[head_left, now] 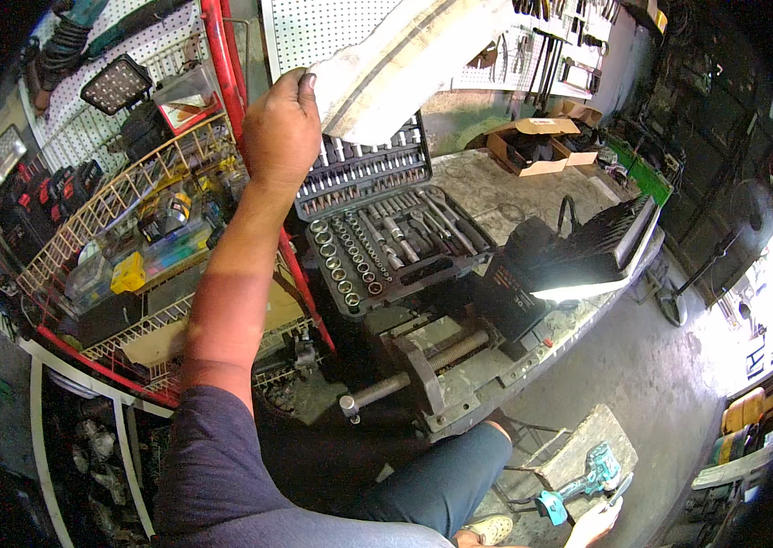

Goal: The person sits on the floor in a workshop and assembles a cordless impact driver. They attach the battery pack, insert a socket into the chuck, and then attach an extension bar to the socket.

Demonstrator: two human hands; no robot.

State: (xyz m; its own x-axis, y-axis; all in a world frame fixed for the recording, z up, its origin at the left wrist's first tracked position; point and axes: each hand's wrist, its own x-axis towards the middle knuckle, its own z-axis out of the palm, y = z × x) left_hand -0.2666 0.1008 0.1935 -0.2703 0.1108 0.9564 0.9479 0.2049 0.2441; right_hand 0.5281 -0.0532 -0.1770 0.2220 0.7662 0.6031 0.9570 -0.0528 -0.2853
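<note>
Head view: our left hand [281, 137] pinches the sheet [396, 73] above the socket set [391, 242]; our right hand [595, 525] seems closed on a slim tool [622, 490] by the drill [600, 468]. Likely we're lifting the sheet; next calls for a firm pinch.

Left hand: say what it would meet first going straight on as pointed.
Beyond the pale sheet it holds, the left hand would probably meet the white pegboard first, though depth is unclear.

Shelving [121, 206] left of my left hand [282, 128], socket case [409, 285] on the bench [469, 187] to its right, drill [598, 466] and stool [598, 427] ahead of my right hand [595, 526], vise [437, 376] between both.
</note>
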